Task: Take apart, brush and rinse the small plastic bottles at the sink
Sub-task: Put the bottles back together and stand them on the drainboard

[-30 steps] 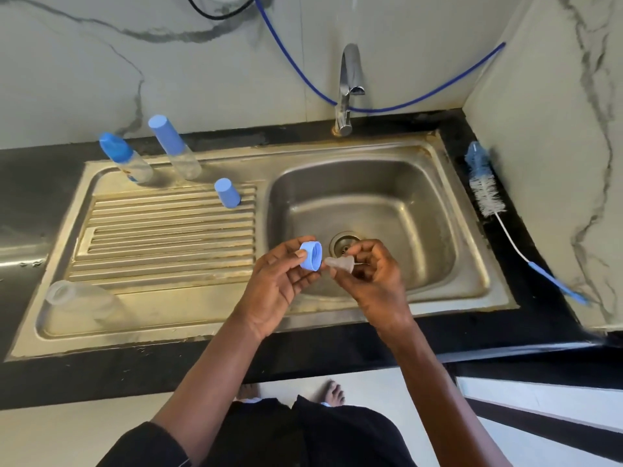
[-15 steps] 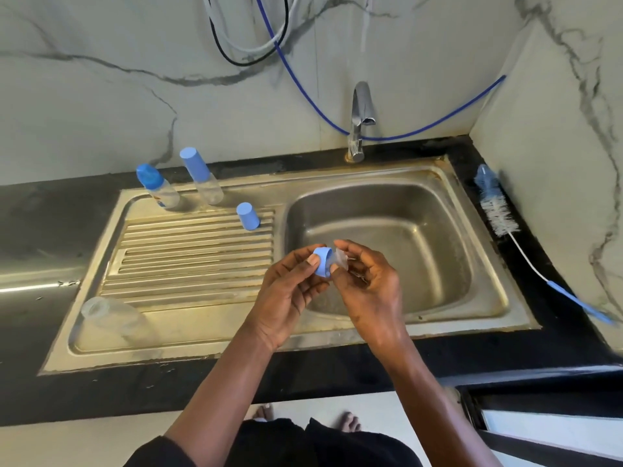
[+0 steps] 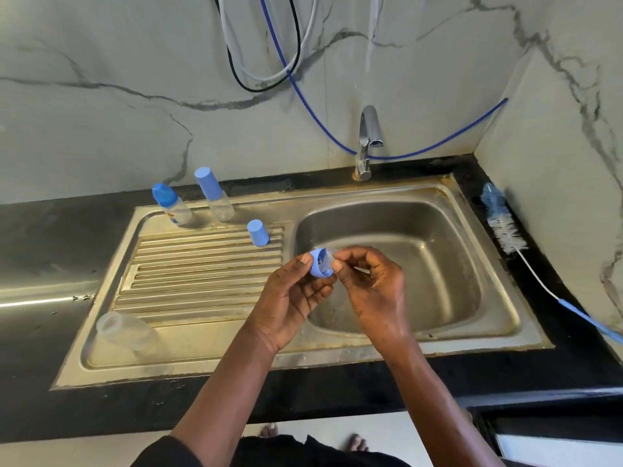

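My left hand (image 3: 290, 298) pinches a blue screw ring (image 3: 318, 264) over the left edge of the sink basin (image 3: 421, 251). My right hand (image 3: 374, 291) pinches a clear teat (image 3: 328, 253) that sits inside the ring. An open clear bottle (image 3: 124, 332) lies on its side at the front left of the drainboard (image 3: 202, 274). Two capped bottles, one with a rounded blue cap (image 3: 170, 205) and one with a tall blue cap (image 3: 214, 193), stand at the back of the drainboard. A loose blue cap (image 3: 258, 233) stands near them.
A bottle brush (image 3: 505, 230) with a white wire and blue handle lies on the black counter right of the sink. The tap (image 3: 365, 143) stands behind the basin, with no water running. Hoses hang on the marble wall behind.
The teat, held apart from the ring a second ago, now sits inside the ring. Both hands stay together over the basin's left edge; the camera has tilted upward.
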